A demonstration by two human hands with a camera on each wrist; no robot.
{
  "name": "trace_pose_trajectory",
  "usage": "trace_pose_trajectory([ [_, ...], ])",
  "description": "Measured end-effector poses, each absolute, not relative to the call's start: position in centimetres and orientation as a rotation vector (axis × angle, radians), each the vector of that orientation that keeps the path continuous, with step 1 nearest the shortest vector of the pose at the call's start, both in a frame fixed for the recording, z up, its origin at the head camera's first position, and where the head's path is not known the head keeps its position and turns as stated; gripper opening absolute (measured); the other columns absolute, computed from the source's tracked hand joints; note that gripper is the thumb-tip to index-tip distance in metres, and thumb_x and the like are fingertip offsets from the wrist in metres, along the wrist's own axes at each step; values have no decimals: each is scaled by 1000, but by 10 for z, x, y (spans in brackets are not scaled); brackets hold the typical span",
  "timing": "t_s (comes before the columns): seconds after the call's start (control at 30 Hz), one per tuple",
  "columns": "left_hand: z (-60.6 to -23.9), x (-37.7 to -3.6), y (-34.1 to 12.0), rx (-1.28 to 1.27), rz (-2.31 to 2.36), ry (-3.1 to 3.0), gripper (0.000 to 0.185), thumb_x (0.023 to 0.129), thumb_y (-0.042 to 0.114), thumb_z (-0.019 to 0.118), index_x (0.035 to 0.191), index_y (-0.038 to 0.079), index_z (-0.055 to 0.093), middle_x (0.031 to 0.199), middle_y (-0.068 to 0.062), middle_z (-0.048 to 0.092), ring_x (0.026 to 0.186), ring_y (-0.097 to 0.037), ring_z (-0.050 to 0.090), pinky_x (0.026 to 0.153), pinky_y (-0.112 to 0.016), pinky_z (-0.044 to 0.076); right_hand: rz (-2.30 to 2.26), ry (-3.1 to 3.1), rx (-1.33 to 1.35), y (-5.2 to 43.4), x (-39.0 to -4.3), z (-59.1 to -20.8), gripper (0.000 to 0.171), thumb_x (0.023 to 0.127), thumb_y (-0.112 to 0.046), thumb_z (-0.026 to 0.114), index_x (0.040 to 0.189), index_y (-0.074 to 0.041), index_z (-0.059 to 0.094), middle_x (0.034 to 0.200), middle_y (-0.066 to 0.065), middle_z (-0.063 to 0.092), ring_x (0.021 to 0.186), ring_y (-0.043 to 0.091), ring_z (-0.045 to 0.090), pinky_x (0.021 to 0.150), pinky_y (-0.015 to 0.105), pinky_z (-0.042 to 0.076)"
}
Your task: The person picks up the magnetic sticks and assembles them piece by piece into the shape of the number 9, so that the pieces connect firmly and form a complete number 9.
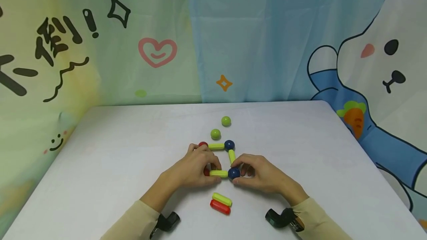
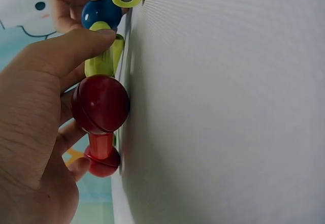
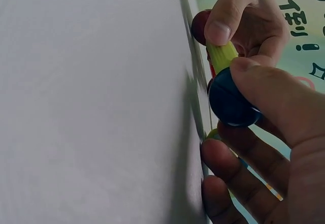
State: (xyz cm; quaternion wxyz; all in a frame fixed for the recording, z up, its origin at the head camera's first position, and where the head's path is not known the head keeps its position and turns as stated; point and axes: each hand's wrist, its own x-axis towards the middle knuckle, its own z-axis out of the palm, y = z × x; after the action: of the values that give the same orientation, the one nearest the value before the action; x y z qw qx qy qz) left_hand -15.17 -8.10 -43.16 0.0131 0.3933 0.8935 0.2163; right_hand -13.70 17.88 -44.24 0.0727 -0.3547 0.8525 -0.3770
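A four-sided frame of balls and short rods lies between both hands. Its right corners are a far blue ball (image 1: 229, 145) and a near blue ball (image 1: 234, 173); its left corners are a far red ball (image 1: 203, 144) and a near red ball (image 2: 101, 104). My left hand (image 1: 200, 166) pinches the near yellow-green rod (image 1: 218, 173) beside the near red ball. With thumb and fingers, my right hand (image 1: 261, 173) grips the near blue ball. A red rod (image 2: 101, 146) joins the two red balls, mostly hidden by my left hand in the head view.
Two green balls, one nearer (image 1: 215, 134) and one farther (image 1: 226, 121), sit beyond the frame on the white table (image 1: 133, 140). In front of the hands, a loose yellow-green rod (image 1: 221, 199) lies against a loose red rod (image 1: 220, 207). A printed curtain (image 1: 253, 40) hangs behind the table.
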Motion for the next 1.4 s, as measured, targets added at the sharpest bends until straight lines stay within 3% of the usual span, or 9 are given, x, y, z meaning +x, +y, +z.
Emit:
trace_pose_trajectory([
  [1.13,-432,-150,-69,1200,653,2780,16,77,46,73,85,36,65,77,29,53,88,-2,42,82,-41,23,-1197,2581,-1013,180,-138,-449,32,78,-37,76,104,-26,60,87,-12,59,75,11,58,63,25,48],
  [1.4,-434,-148,-61,1168,610,2785,21,76,51,72,87,33,67,77,26,55,88,-3,44,80,-41,22,-1187,2530,-958,182,-137,-445,32,79,-30,77,105,-26,59,87,-10,60,77,13,58,66,26,48],
])
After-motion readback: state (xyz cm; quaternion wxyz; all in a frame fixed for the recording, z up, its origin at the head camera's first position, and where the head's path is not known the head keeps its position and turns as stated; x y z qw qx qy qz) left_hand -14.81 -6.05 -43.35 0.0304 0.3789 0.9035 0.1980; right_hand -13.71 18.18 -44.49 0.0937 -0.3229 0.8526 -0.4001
